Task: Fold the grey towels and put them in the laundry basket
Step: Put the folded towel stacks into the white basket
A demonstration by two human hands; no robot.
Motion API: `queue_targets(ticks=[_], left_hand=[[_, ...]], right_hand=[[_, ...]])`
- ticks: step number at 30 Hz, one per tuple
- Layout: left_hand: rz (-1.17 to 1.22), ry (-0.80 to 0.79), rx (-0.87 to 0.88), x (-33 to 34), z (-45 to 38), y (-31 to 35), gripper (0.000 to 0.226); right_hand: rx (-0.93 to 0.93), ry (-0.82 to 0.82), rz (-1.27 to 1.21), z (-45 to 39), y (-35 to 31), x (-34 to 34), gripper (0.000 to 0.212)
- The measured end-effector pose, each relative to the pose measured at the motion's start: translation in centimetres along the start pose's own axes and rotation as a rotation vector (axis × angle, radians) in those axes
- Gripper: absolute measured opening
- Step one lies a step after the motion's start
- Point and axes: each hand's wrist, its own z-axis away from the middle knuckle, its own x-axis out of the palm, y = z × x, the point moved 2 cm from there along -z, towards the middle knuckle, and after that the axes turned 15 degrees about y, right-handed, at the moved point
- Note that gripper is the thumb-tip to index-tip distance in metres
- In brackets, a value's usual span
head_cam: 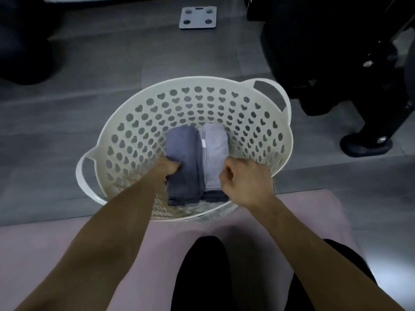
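Left fingers (174, 165) grip the dark towel's (183, 162) edge; right hand (246, 180) fisted, holding nothing.

Both forearms are bare from the elbow down, with no sleeves, watch, rings or bands showing on the left hand (167, 168) or the right hand (246, 181). The legs (202, 274) are clothed in plain black fabric (the dim light hides any seam or pattern).

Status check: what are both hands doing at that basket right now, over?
Left hand grips dark grey towel inside laundry basket. Right hand curled above light grey towel, grip unclear. Nothing in the way.
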Motion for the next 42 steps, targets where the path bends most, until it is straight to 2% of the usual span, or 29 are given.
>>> queue_targets(ticks=[3, 5, 7, 9, 11, 13, 14, 16, 20, 26, 30, 32, 34, 36, 40, 42], left_hand=[[0.241, 0.019, -0.085, -0.3, -0.9, 0.1, 0.038], [0.265, 0.083, -0.049, -0.1, -0.9, 0.0, 0.042], [0.095, 0.170, 0.094, 0.2, -1.2, -0.4, 0.055], [-0.162, 0.198, 0.284, 0.4, -0.8, -0.3, 0.085], [-0.471, 0.147, 0.520, 0.2, -0.3, 0.7, 0.115], [-0.779, 0.039, 0.759, 0.5, 0.1, 2.0, 0.127], [-0.884, -0.029, 0.808, 0.9, -0.1, 2.3, 0.132], [-1.002, -0.121, 0.786, 1.2, -1.2, 2.3, 0.140], [-1.048, -0.124, 0.736, 2.1, -3.2, 2.2, 0.143], [-0.972, -0.058, 0.733, 3.4, -3.0, 2.4, 0.126], [-0.951, -0.018, 0.825, 2.0, -1.0, 2.4, 0.114], [-0.828, -0.047, 0.879, 0.4, 0.9, 2.6, 0.090], [-0.647, -0.099, 0.856, -1.7, 3.3, 2.5, 0.059], [-0.473, -0.075, 0.884, -3.9, 6.5, 1.6, 0.041], [-0.148, 0.015, 0.929, -7.3, 14.2, -1.5, 0.031], [-0.076, 0.001, 0.966, -8.1, 17.8, -3.3, 0.036]], right_hand=[[0.018, -0.015, 0.002, -0.3, -0.1, 0.0, 0.019], [0.033, -0.043, 0.010, -0.4, -0.2, 0.1, 0.020], [0.039, -0.050, 0.018, -0.3, -0.3, 0.0, 0.021], [0.046, -0.050, 0.029, -0.2, -0.3, 0.0, 0.022], [0.060, -0.054, 0.029, -0.1, -0.2, 0.0, 0.021], [0.070, -0.055, 0.028, 0.0, -0.2, -0.1, 0.020], [0.076, -0.049, 0.024, 0.1, -0.2, -0.1, 0.020], [0.091, -0.037, 0.014, 0.1, -0.1, -0.3, 0.018], [0.115, -0.037, 0.002, 0.1, -0.3, -0.2, 0.016], [0.139, -0.011, 0.025, 0.1, -0.7, -0.4, 0.018], [0.141, 0.046, 0.016, 0.5, -0.7, -0.3, 0.019], [0.115, 0.075, -0.003, 0.6, -0.8, -0.2, 0.021], [0.093, 0.072, -0.020, 0.8, -0.9, -0.4, 0.022], [0.068, 0.055, -0.068, 1.3, -0.8, -0.8, 0.018], [-0.066, 0.070, -0.174, 3.4, -0.5, -2.2, 0.030], [-0.091, 0.100, -0.197, 4.9, 0.2, -3.2, 0.033]])
